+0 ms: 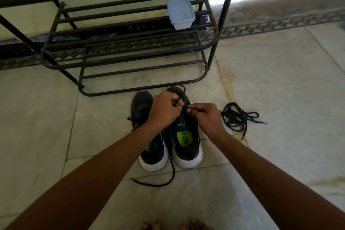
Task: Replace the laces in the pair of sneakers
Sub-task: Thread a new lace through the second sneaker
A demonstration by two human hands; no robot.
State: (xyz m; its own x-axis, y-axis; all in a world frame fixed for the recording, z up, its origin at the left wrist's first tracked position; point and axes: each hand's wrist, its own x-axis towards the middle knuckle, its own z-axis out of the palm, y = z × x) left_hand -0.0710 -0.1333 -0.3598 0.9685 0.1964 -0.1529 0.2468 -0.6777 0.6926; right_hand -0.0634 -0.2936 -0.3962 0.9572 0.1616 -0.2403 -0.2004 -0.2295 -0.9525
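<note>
A black tubular metal shoe rack (pixel 130 58) stands on the pale stone floor (pixel 280 80). Just before it sit two black white-soled sneakers (pixel 186 147) side by side. Over the right one, the left hand (pixel 165 109) and right hand (pixel 205 115) each pinch its black lace (pixel 179 99). A loose black lace bundle (pixel 239 117) lies just right.

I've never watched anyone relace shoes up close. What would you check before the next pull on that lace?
1. Left hand grips the lace: ok.
2. Right hand pinches the lace end: ok.
3. Right sneaker sits flat on the floor: ok.
4. Which eyelet the lace passes through: cannot tell, hands cover it.
5. Loose lace pile lies apart from the sneaker: ok.
6. Left sneaker lacing finished: cannot tell.
</note>
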